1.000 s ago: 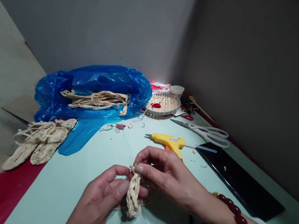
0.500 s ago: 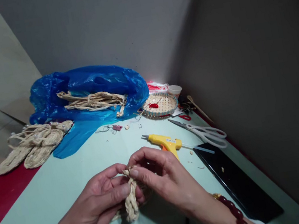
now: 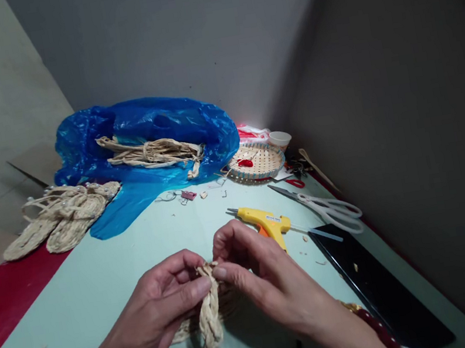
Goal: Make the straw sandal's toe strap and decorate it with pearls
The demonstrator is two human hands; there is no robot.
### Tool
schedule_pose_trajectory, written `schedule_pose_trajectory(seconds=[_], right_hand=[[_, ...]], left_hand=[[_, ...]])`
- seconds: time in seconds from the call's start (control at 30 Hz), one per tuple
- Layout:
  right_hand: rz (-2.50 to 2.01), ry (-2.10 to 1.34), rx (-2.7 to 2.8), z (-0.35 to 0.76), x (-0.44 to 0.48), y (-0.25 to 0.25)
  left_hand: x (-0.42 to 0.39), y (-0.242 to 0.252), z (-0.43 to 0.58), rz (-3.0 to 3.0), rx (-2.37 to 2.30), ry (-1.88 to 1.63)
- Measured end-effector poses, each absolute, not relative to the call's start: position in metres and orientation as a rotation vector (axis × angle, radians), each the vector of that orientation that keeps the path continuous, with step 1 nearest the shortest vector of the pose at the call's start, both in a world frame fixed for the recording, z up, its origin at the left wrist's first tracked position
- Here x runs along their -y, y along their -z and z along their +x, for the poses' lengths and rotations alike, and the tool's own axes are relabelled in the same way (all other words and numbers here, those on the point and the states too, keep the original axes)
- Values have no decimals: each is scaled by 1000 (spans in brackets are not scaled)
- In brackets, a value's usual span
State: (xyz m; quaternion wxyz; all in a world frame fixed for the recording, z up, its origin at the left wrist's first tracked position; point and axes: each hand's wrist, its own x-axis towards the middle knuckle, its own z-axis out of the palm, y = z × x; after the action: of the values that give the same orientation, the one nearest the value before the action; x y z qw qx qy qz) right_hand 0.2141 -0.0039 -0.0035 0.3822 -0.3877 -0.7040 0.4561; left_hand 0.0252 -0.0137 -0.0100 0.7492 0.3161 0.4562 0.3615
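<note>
Nearest to the camera, in front of the yellow glue gun (image 3: 267,223), the left hand (image 3: 169,300) and the right hand (image 3: 252,266) are together on the top end of a straw braid (image 3: 210,320). Each hand pinches it between thumb and forefinger, one from each side. The braid hangs down and its lower end rests on the pale green table (image 3: 98,279). I judge the work to be at the plaiting step, at the open end of the braid. The next crossing calls for one hand to hold the end tight while the other carries a strand over, or the plait could loosen. Just right of the glue gun lie white scissors (image 3: 332,211). Behind it sits a woven tray (image 3: 257,161). Far to its left are a blue plastic bag (image 3: 141,136) and straw sandals (image 3: 61,217).
</note>
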Motion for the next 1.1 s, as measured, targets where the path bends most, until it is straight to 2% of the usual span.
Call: schedule_pose_trajectory(seconds=[0.43,0.73,1.1], right_hand=[[-844,-848,2053,220,6,6],[-999,-841,2169,215,12,-3],[-1150,-869,2205,217,18,-11]], left_hand=[[8,21,23,780,-983,-813],[5,22,15,964,-1129,-789],[12,23,11,1107,-1088,-776]])
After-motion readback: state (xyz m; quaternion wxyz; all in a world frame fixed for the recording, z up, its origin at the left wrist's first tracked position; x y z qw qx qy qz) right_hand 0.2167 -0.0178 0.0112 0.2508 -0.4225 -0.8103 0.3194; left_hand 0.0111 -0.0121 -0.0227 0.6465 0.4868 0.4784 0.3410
